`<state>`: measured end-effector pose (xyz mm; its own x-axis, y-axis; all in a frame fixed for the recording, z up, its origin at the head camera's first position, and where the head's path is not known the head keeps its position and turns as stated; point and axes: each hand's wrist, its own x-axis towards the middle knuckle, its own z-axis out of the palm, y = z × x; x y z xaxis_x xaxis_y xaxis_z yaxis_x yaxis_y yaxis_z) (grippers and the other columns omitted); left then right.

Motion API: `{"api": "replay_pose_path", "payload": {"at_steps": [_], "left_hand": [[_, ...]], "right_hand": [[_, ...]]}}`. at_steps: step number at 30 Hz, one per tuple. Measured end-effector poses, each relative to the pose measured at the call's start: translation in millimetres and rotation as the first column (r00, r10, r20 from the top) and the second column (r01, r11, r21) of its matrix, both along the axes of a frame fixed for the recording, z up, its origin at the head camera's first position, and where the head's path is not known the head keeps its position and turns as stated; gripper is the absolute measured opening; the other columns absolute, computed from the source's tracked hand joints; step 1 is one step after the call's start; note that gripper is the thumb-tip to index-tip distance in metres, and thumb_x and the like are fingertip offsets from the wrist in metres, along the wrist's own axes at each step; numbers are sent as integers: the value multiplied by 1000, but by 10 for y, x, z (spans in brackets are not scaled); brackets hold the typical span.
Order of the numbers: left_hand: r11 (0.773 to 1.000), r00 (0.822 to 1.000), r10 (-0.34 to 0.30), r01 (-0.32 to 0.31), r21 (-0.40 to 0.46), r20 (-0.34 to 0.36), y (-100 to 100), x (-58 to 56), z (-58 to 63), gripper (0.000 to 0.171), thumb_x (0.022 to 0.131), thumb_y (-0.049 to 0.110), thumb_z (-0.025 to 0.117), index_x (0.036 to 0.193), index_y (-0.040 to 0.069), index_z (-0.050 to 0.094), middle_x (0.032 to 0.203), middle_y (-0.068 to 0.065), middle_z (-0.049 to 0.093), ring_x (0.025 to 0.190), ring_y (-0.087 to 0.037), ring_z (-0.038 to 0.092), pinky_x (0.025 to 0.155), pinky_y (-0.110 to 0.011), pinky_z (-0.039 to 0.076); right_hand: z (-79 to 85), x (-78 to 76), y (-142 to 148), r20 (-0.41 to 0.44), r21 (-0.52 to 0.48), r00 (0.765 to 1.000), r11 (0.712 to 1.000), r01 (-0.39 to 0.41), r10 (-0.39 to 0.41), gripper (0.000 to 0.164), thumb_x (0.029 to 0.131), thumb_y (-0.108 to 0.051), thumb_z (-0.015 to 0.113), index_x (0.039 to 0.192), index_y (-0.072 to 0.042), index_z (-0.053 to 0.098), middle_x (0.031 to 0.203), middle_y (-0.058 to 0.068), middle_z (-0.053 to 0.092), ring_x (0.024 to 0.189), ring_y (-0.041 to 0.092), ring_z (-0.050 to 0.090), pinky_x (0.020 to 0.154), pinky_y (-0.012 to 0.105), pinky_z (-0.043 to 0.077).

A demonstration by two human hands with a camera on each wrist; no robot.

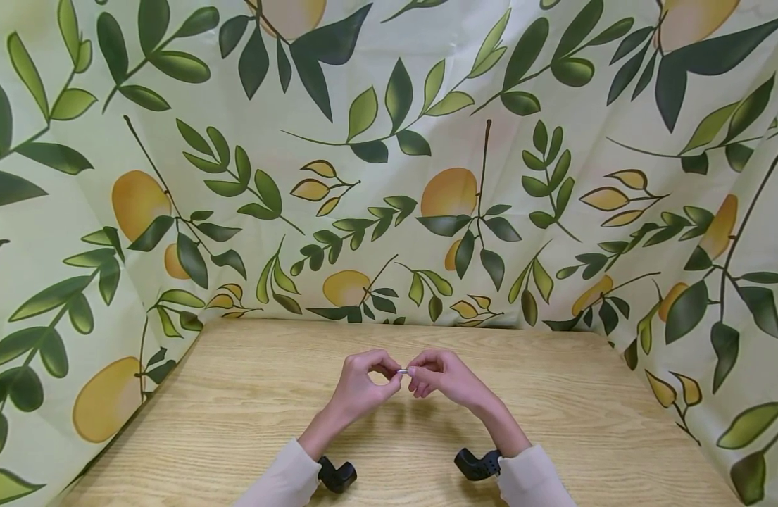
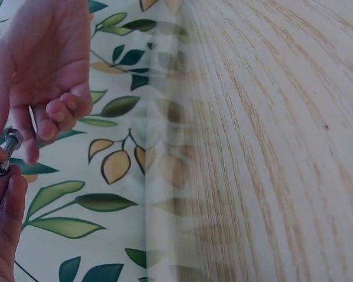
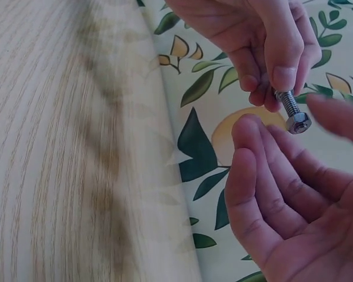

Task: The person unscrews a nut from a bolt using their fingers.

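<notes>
My head view shows my left hand point(image 1: 362, 384) pinching a metal bolt point(image 1: 404, 371) above the table point(image 1: 255, 394). In my left wrist view its hexagonal end point(image 2: 13, 136) faces my right hand point(image 2: 50, 70); in my right wrist view, that hand's thumb and fingers point(image 3: 273, 194) stand apart around it.

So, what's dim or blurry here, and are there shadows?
Head view: bright, with soft shadows on the pale wooden table below the bare left hand and right hand; left wrist view: dimmer, the edge of the white leaf-printed cloth smearing see-through into the table; right wrist view: also dim, the right thumb blurred, while the silver metal hex-ended bolt looks fairly sharp.
</notes>
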<state>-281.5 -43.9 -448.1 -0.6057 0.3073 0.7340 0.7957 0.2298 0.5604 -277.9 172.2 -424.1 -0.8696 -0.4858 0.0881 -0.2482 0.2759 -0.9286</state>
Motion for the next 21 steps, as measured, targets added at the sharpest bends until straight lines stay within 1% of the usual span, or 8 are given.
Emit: {"api": "replay_pose_path", "payload": {"at_steps": [2, 4, 8, 12, 15, 18, 21], "left_hand": [[1000, 1000, 0, 0, 1, -1, 0, -1, -4, 13, 82, -1, 76, 83, 11, 73, 78, -4, 76, 69, -6, 71, 69, -25, 63], [1000, 1000, -2, 2, 1, 1, 0, -1, -4, 13, 82, -1, 76, 83, 11, 73, 79, -5, 77, 69, -6, 71, 69, -25, 63], [1000, 1000, -7, 7, 3, 6, -1, 0, 3, 13, 82, -1, 77, 84, 11, 73, 80, -5, 77, 69, -6, 71, 70, -26, 64], [1000, 1000, -11, 11, 2, 4, -2, -1, 7, 11, 83, 1, 77, 84, 11, 73, 79, -7, 77, 69, -6, 71, 70, -26, 64], [1000, 1000, -7, 7, 2, -6, -1, -2, 6, 12, 82, 0, 76, 84, 11, 73, 79, -7, 77, 69, -5, 71, 69, -24, 63], [1000, 1000, 4, -4, 0, -14, -2, -1, 1, 14, 81, -1, 77, 83, 12, 73, 78, -5, 76, 69, -4, 71, 69, -23, 63], [1000, 1000, 12, -12, -2, -10, -2, 4, 2, 14, 80, -2, 77, 83, 12, 73, 78, -4, 76, 69, -3, 70, 69, -23, 62]], "right_hand": [[-3, -3, 5, 9, 6, 1000, 1000, -3, 3, 30, 103, -20, 61, 112, 8, 66, 93, 20, 74, 79, 19, 72, 76, 31, 64], [-2, -4, 5, 5, -1, 1000, 1000, -5, 5, 28, 103, -18, 61, 111, 8, 66, 93, 20, 74, 79, 18, 72, 76, 31, 64], [4, -3, 0, -22, -28, 1000, 1000, -3, 2, 23, 99, -11, 65, 112, 8, 62, 93, 20, 74, 78, 17, 70, 76, 34, 63], [8, -1, 0, -33, -34, 999, 999, 5, -7, 27, 96, -9, 67, 115, 9, 61, 93, 20, 74, 78, 20, 70, 76, 35, 62], [10, -2, 6, -18, -16, 1000, 1000, 3, -3, 29, 98, -14, 66, 116, 9, 63, 92, 21, 74, 79, 21, 71, 76, 35, 63], [7, -5, 12, -4, 5, 1000, 1000, -7, 7, 31, 102, -20, 62, 114, 8, 66, 92, 21, 74, 79, 20, 72, 76, 33, 64], [3, -5, 12, 2, 0, 1000, 1000, -14, 14, 30, 103, -19, 60, 112, 10, 65, 93, 20, 74, 79, 18, 72, 76, 33, 64]]}}
